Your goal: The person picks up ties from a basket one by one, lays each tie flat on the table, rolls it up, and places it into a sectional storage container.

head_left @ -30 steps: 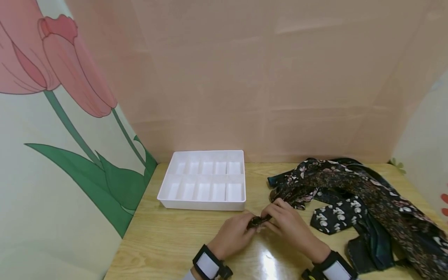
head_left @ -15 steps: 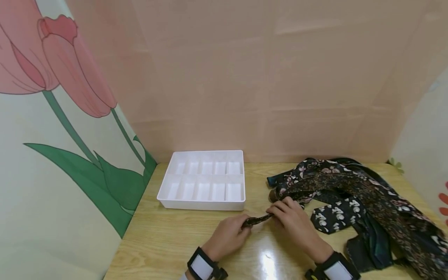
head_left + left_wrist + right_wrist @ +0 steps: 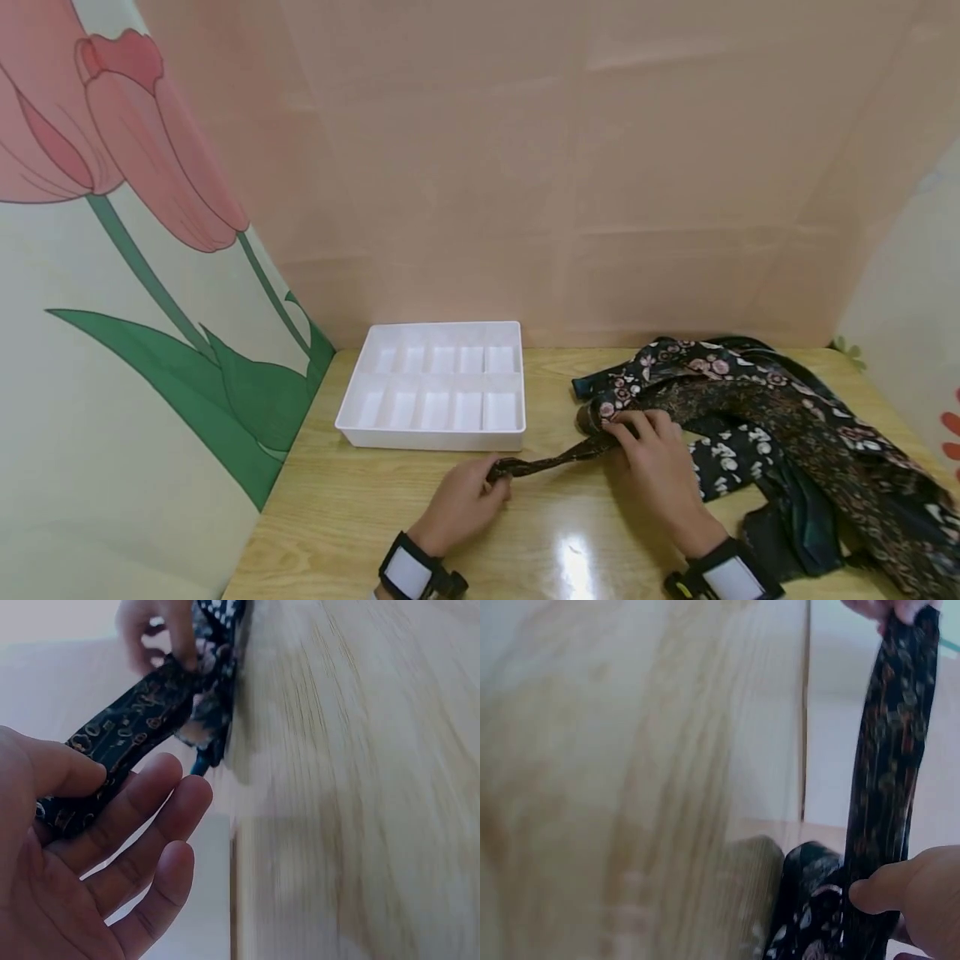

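Observation:
A narrow dark patterned necktie (image 3: 557, 461) stretches between the two hands above the table. My left hand (image 3: 461, 504) pinches one end of it between thumb and index finger; in the left wrist view the other fingers of the left hand (image 3: 127, 847) are spread and partly bent. Farther along, my right hand (image 3: 660, 471) pinches the same necktie (image 3: 889, 742), its thumb lying on the fabric in the right wrist view. Just behind that hand lies a pile of dark floral neckties (image 3: 720, 387), where the held one's farther part cannot be made out.
A white tray (image 3: 431, 439) with two rows of compartments stands at the back, left of the pile. Black ties with white flowers (image 3: 731, 458) and dark green ones (image 3: 810, 517) lie at the right on the wooden table (image 3: 337, 517). Fabric-like walls enclose the back and sides.
My left hand has moved left and my right hand right toward the pile, so a longer stretch of the necktie shows between them. The tray stays in place.

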The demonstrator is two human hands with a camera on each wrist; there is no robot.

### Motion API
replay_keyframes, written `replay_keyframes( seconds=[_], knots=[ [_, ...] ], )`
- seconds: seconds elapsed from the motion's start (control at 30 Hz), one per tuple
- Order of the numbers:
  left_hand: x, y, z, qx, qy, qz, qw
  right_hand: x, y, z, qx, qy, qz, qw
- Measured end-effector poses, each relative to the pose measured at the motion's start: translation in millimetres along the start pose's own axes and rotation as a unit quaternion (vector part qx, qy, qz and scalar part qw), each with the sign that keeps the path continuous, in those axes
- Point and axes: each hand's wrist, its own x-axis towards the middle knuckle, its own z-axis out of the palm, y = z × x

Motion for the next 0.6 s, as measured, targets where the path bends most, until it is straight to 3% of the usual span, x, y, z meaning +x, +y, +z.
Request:
replay_keyframes(
  seconds=[0.3,0.6],
  knots=[
    [-8.2,-11.4,-17.5,-0.019,0.015,-0.032,0.9992,-5.6,15.7,-0.5,0.001,-0.019,0.029,0.999],
    [-15.2,-25.4,-26.6,-0.108,-0.001,-0.039,0.9934,-8.7,22.9,-2.6,0.005,-0.024,0.054,0.998]
  ],
)
